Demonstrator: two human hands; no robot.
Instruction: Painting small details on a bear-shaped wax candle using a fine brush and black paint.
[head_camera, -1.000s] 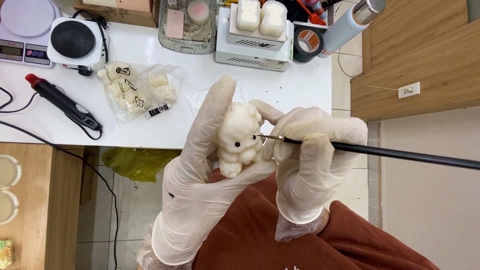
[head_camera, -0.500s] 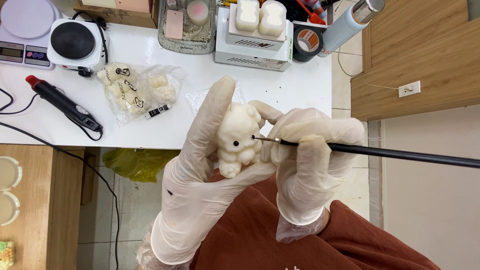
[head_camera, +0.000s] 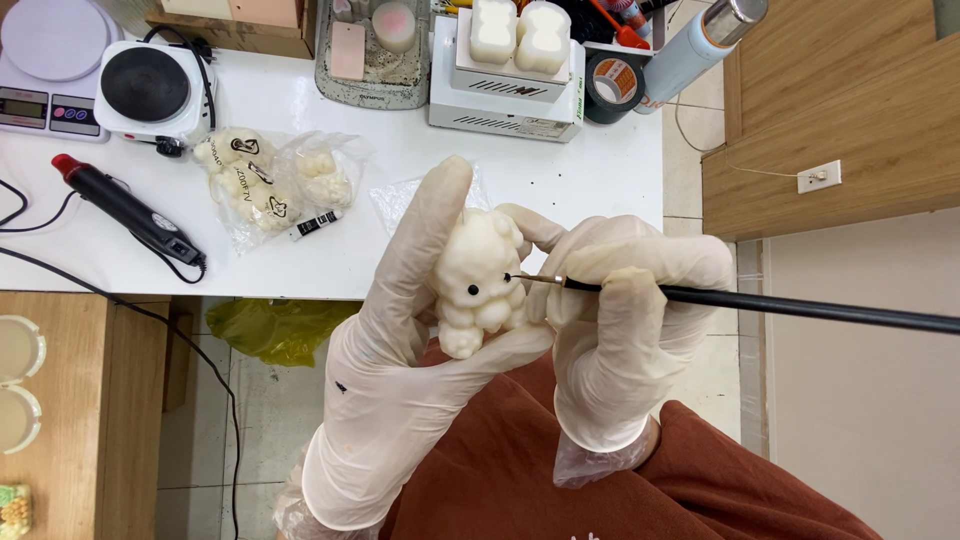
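Above the white surface (head_camera: 400, 250), my left hand (head_camera: 400, 340) hugs the bear figure (head_camera: 478, 280) steady; my right hand's (head_camera: 620, 320) grip pinches the thin brush (head_camera: 760, 302) to dot its eye.

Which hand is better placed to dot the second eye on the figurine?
Right hand: it grips the brush, tip at the bear figurine. Left hand cradles it.

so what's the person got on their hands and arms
Both hands wear thin, off-white disposable gloves, smooth and slightly glossy, wrinkled at the wrists. The left glove runs well up the forearm; the right glove ends in a loose, clearer cuff. Rust-brown sleeves show beyond the cuffs.
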